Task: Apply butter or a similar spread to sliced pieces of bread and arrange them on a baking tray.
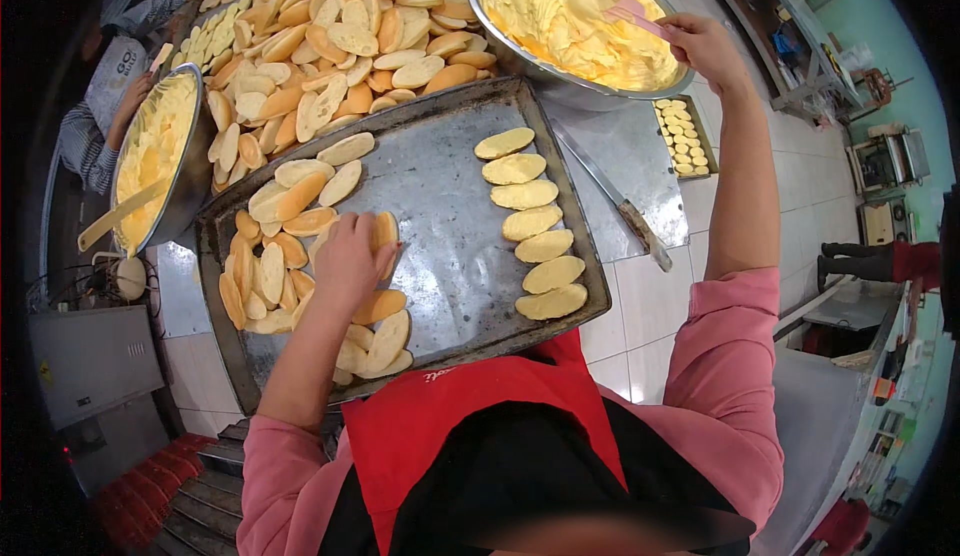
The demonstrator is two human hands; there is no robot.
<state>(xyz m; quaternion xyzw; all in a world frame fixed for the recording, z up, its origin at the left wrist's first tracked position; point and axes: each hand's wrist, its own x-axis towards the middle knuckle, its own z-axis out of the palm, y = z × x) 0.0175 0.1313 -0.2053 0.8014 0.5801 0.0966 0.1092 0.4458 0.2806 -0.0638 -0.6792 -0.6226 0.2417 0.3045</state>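
My left hand (350,261) reaches over the loose bread halves on the left side of a dark metal baking tray (440,256). Its fingers are closed on a bread half (384,230), cut face hidden. In my right hand (705,51) is a pink spatula (640,18), its blade over the yellow cream (570,16) that fills a large metal bowl (590,94). Along the tray's right side, several bread halves coated with yellow cream (525,194) lie in a column. Uncoated bread halves (272,274) are heaped at the tray's left.
Beyond the tray rises a big pile of bread halves (350,36). A long knife (625,201) lies right of the tray. Another person's arm (125,106) is by a second cream bowl (150,161) at left. A smaller tray of coated bread (683,136) shows at right.
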